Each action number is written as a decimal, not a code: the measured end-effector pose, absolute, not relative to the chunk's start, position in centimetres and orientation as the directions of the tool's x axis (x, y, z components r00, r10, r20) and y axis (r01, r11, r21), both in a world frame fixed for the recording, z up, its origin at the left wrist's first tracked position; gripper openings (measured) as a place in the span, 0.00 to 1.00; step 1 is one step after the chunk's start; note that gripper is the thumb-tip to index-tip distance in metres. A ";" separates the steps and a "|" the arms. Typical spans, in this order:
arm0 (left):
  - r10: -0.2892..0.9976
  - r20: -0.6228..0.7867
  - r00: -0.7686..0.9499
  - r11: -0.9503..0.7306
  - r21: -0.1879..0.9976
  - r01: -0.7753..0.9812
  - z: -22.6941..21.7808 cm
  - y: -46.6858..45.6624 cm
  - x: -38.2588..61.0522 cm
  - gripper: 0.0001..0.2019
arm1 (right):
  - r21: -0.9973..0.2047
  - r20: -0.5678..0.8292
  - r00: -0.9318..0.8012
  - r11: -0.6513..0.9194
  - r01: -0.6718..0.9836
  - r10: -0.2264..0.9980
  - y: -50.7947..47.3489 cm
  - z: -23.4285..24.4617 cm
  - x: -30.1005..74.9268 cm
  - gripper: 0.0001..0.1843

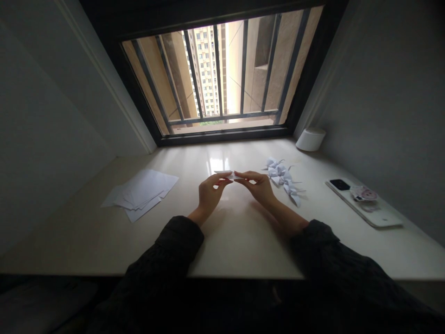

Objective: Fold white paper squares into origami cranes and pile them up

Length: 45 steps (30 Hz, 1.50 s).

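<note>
A small folded piece of white paper (230,175) is held edge-on just above the pale sill (236,236), in the middle of the view. My left hand (209,192) pinches its left end with fingers closed. My right hand (257,185) pinches its right end the same way. Both forearms in dark sleeves reach in from the bottom. A cluster of several folded white paper cranes (283,178) lies just to the right of my right hand.
A loose stack of white paper sheets (142,192) lies at the left. A white phone (363,202) with a round sticker lies face down at the right. A white round container (310,138) stands by the barred window (222,79).
</note>
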<state>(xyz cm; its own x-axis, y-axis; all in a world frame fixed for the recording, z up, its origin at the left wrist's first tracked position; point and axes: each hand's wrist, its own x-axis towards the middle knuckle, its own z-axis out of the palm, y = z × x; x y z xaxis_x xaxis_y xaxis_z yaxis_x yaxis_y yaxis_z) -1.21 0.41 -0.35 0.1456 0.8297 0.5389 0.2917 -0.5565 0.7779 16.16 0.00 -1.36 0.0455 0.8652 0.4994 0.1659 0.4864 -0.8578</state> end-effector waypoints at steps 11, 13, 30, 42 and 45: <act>0.820 0.561 0.110 -0.572 0.803 0.168 -1.0 0.8 -1.3 0.11 | -0.901 0.433 -0.001 0.433 -0.016 0.901 0.3 -1.5 16.0 0.12; 0.815 0.566 0.126 -0.580 0.800 0.156 -1.0 0.9 -1.4 0.11 | -0.909 0.415 0.009 0.415 -0.037 0.910 0.2 -1.3 16.0 0.11; 0.832 0.548 0.086 -0.554 0.813 0.182 -0.7 0.7 -1.3 0.08 | -0.940 0.314 -0.039 0.305 -0.156 0.949 -0.3 -0.9 15.6 0.11; 0.892 0.450 0.038 -0.451 0.892 0.013 -0.8 0.7 -0.7 0.09 | -0.953 0.293 0.065 0.297 -0.067 0.954 0.0 -1.3 15.6 0.13; 0.907 0.420 0.021 -0.420 0.908 0.008 -1.0 1.0 -0.9 0.10 | -0.946 0.319 0.090 0.323 -0.030 0.943 -0.1 -1.5 15.6 0.12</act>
